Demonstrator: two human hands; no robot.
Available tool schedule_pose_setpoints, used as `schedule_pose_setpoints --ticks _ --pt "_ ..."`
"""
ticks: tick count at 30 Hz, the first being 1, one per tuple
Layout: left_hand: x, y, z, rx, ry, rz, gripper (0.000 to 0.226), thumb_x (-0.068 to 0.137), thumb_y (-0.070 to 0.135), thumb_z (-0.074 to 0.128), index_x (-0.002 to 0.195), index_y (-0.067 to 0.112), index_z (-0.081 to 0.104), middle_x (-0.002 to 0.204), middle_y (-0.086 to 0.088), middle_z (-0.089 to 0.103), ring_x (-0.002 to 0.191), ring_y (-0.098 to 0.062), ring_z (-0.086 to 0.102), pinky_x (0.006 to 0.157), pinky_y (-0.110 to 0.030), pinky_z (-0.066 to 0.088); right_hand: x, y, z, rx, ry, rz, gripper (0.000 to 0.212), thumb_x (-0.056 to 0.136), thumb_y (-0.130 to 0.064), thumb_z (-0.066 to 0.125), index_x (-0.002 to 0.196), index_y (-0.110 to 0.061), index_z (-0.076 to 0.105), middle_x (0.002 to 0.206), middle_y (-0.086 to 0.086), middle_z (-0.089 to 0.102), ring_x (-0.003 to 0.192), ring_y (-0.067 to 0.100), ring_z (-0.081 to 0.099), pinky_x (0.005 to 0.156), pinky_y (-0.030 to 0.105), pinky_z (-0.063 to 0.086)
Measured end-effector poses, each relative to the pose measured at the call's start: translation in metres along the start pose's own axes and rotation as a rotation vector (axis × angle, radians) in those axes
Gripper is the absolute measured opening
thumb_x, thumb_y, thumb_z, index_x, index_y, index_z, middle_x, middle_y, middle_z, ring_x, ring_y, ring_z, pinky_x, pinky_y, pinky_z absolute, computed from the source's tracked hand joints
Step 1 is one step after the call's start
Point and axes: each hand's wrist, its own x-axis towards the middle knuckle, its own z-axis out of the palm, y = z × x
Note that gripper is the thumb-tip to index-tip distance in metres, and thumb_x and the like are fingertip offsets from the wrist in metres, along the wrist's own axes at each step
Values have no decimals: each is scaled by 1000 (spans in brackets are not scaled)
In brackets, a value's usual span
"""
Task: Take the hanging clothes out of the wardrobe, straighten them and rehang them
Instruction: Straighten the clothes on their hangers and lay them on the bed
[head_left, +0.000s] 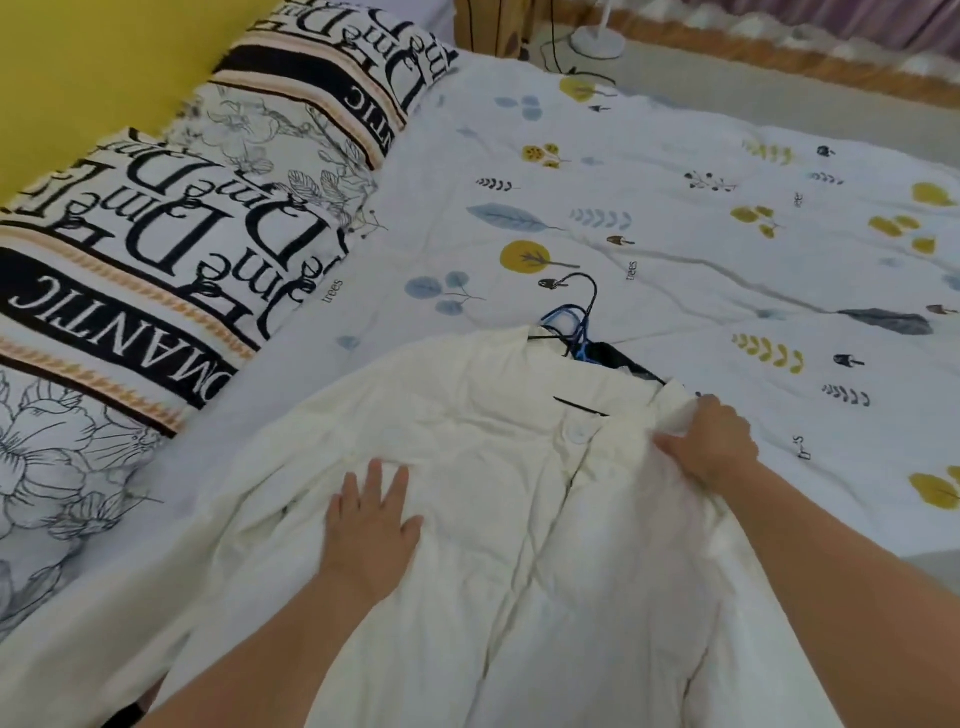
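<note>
The left hand (371, 525) was laid flat, fingers spread, on the cream shirt (467, 467), while its shoulder edge was gripped by the right hand (709, 441). The shirt was spread on the bed (675, 208), hangers (576, 322) lying at its collar

A bed (675, 218) filled most of the view, spread with a white quilt printed with blue leaves and yellow trees. Two pillows (156, 249) with black lettering and line-drawn flowers lay along its left side against a yellow headboard (78, 67). Beyond the far edge, the round white base of a floor stand (597, 39) stood on a pale floor (779, 78), a dark cable trailing beside it.
</note>
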Motion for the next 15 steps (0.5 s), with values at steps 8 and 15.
schedule_pose_setpoints --ticks 8,15 --pt "-5 7 -41 -102 -53 -24 64 98 44 30 149 17 3 157 -10 -1 145 -30 5 117 -42 14 -71 -10 -28 6 215 -140 16 88 -23 52 75 -15 56 72 0 55 82 30 56 74 34 33" --pt "-70 38 -145 -375 625 95 53 93 17 48 142 8 31 151 -18 20 138 -32 24 111 -40 25 -145 -1 -94 93 273 -281 35 83 -10 52 53 -17 36 51 -4 42 56 21 41 51 30 22"
